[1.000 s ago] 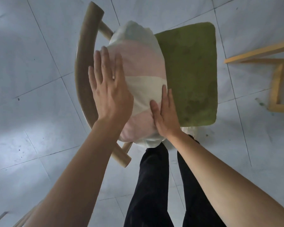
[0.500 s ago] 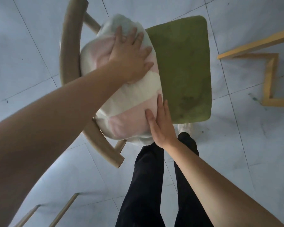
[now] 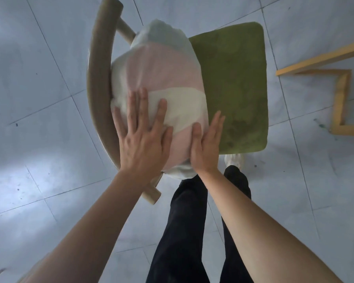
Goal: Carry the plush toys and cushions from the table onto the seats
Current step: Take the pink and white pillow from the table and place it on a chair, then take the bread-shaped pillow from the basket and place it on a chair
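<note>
A plump cushion with pink, cream and pale green bands stands on a chair's green seat, leaning against the curved wooden backrest. My left hand lies flat on the cushion's near end, fingers spread. My right hand presses its flat palm against the cushion's right side near the seat. Neither hand grips the fabric. No plush toys or table are in view.
Grey tiled floor surrounds the chair. A yellow wooden frame stands on the floor at the right. My legs in black trousers stand just in front of the chair, with a white shoe under the seat edge.
My left hand has drawn back from the cushion's far top to its near end. The right hand stays pressed on the right side. The cushion sits a little more upright.
</note>
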Available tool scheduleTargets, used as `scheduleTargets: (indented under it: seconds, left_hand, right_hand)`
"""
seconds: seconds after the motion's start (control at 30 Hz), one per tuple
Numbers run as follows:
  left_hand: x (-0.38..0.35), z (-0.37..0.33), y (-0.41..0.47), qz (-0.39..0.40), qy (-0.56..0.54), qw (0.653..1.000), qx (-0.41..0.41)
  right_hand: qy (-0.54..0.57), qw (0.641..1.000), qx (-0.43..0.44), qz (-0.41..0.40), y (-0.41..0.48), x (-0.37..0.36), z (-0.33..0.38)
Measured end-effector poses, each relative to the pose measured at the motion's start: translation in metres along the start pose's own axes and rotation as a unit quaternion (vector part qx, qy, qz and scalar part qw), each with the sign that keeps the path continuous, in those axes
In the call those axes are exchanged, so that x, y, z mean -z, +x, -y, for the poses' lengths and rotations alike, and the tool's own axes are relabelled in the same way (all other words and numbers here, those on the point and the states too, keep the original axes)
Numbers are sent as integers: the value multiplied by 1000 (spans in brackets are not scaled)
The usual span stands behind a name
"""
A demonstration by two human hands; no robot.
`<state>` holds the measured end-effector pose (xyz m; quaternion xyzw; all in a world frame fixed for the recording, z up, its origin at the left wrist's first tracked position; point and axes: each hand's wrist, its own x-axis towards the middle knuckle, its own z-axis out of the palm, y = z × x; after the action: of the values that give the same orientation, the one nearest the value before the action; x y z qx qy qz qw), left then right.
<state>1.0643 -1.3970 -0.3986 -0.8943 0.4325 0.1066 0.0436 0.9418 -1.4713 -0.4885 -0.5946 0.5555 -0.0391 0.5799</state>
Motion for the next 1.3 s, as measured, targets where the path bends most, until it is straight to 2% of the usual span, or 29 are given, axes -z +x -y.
scheduleTargets:
  seconds: [0.13, 0.23, 0.33, 0.4, 0.47, 0.57, 0.73, 0.8, 0.97, 1.13, 1.23, 1.3]
  left_hand:
    - [-3, -1, -4, 6, -55, 998, 27]
    - [15, -3, -11, 36, -120, 991, 49]
    - [62, -6, -33, 55, -227, 970, 63]
    - [105, -5, -54, 22, -272, 960, 57]
    - [153, -4, -78, -20, -324, 941, 99]
    - [219, 3, -118, -96, -422, 884, 177]
    - [283, 17, -197, -228, -468, 814, 257]
    - [300, 18, -225, -278, -486, 779, 284]
    - [312, -13, -301, -414, -512, 636, 404]
    - [278, -84, -374, -438, -500, 537, 519]
    - [253, -134, -418, -431, -500, 474, 582]
    - [242, -165, -452, -416, -493, 444, 622]
  right_hand:
    - [-14, 996, -48, 79, -20, 1, -12]
    - [-45, 992, -44, 107, -25, 17, 8]
    - [-111, 984, -1, 141, -39, 61, 56]
    - [-131, 982, 42, 132, -56, 96, 101]
    - [-118, 983, 86, 113, -79, 130, 150]
    - [-73, 980, 154, 104, -124, 174, 215]
    - [-16, 968, 233, 89, -194, 220, 273]
    - [17, 958, 263, 111, -212, 226, 283]
    - [-8, 929, 287, 235, -236, 234, 282]
    - [-66, 892, 286, 345, -246, 240, 273]
    - [-103, 870, 276, 394, -253, 230, 252]
    - [-141, 851, 264, 432, -263, 217, 234]
